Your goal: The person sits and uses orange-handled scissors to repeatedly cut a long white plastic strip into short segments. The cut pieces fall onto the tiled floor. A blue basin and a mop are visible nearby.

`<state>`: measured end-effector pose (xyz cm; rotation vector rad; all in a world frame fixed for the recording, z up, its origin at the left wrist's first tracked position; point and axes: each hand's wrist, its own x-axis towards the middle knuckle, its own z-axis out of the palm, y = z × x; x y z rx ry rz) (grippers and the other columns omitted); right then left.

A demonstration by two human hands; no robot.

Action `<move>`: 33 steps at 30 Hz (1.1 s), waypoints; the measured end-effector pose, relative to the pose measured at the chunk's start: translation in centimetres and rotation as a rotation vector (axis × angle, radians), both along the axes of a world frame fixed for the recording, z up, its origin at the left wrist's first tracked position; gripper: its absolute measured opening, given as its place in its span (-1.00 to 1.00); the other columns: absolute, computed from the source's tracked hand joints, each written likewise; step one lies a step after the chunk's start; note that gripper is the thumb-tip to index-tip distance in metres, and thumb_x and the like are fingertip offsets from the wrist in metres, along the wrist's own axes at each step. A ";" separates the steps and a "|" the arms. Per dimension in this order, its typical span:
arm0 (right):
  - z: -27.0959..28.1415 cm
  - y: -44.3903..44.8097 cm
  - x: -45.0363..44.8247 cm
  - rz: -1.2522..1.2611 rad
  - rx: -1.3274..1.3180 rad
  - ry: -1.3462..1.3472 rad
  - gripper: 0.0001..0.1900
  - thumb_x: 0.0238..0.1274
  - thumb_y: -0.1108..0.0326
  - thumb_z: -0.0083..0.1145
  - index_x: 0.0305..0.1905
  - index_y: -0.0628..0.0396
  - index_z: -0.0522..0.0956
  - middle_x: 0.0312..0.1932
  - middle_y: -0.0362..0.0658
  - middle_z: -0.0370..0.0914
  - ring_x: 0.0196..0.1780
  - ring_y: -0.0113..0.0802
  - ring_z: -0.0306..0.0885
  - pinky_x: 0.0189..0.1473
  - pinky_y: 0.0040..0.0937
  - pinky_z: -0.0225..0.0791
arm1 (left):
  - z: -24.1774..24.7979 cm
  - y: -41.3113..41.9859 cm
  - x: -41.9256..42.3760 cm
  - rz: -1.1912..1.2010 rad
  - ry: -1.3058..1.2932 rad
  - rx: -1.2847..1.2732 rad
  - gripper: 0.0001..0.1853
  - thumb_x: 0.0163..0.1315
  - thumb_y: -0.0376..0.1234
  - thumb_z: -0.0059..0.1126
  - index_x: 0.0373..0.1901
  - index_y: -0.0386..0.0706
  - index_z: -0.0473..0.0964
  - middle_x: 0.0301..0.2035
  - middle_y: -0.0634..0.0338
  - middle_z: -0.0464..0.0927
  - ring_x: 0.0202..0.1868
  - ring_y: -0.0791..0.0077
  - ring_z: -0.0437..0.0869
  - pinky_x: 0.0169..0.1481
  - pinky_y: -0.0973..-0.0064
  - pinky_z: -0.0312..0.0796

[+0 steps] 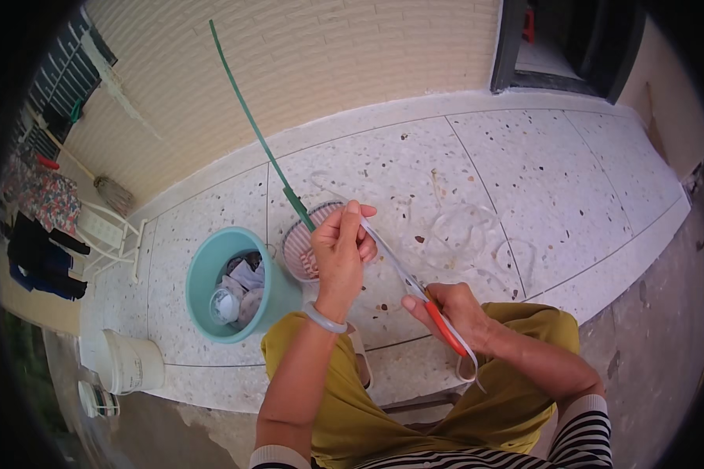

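Note:
A white strip point(387, 252) runs taut between my two hands, and its tail hangs past my right wrist. My left hand point(343, 243) pinches its upper end between thumb and fingers. In my right hand point(460, 311) are scissors with red-orange handles point(444, 331); the blades point up and left along the strip. Whether the blades touch the strip I cannot tell. Just beyond my left hand stands a round striped basket point(296, 249) with pinkish striped material in it. A long green strip point(246, 111) rises from beside my left hand, its lower end hidden there.
Left of my knees stands a light-blue bucket point(196, 281) holding cloths and a clear container. Pale loose strips point(463, 228) lie on the speckled tile floor. Further left are a white bucket point(132, 363), a white metal rack point(117, 234) with clothes and a broom point(114, 193). A doorway opens at upper right.

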<state>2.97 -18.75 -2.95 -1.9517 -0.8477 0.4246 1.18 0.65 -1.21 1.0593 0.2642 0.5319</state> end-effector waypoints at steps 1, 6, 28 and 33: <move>-0.1 0.0 0.1 -0.014 -0.037 0.002 -0.41 0.25 0.01 0.23 -0.72 0.23 0.35 -0.87 -0.03 0.21 -0.78 -0.26 0.23 -0.66 -0.25 0.16 | 0.0 -0.2 -0.1 -0.012 -0.002 0.018 -0.70 0.43 -0.24 0.01 -0.30 -0.31 0.57 -0.63 0.39 0.26 -0.67 0.71 0.22 -0.61 0.67 0.07; 0.0 -0.1 0.1 -0.008 -0.019 0.017 -0.41 0.25 -0.01 0.23 -0.71 0.23 0.36 -0.86 -0.03 0.22 -0.78 -0.25 0.23 -0.66 -0.24 0.16 | -0.1 -0.3 -0.1 -0.035 0.016 0.036 -0.71 0.44 -0.26 0.00 -0.28 -0.30 0.57 -0.62 0.38 0.28 -0.66 0.72 0.22 -0.61 0.67 0.06; 0.2 -0.1 0.0 0.010 -0.030 -0.008 -0.42 0.26 0.00 0.21 -0.70 0.24 0.37 -0.86 -0.03 0.21 -0.77 -0.26 0.22 -0.66 -0.25 0.17 | -0.3 -0.2 0.0 -0.024 0.020 0.011 -0.70 0.43 -0.22 0.02 -0.31 -0.27 0.57 -0.63 0.38 0.26 -0.68 0.70 0.23 -0.62 0.67 0.07; 0.2 -0.1 0.1 -0.001 -0.022 0.020 -0.42 0.26 -0.01 0.21 -0.69 0.24 0.37 -0.86 -0.02 0.22 -0.77 -0.26 0.24 -0.65 -0.24 0.17 | -0.3 -0.7 -0.2 -0.045 -0.001 0.052 -0.70 0.43 -0.22 0.01 -0.31 -0.26 0.57 -0.62 0.38 0.27 -0.66 0.71 0.23 -0.61 0.68 0.06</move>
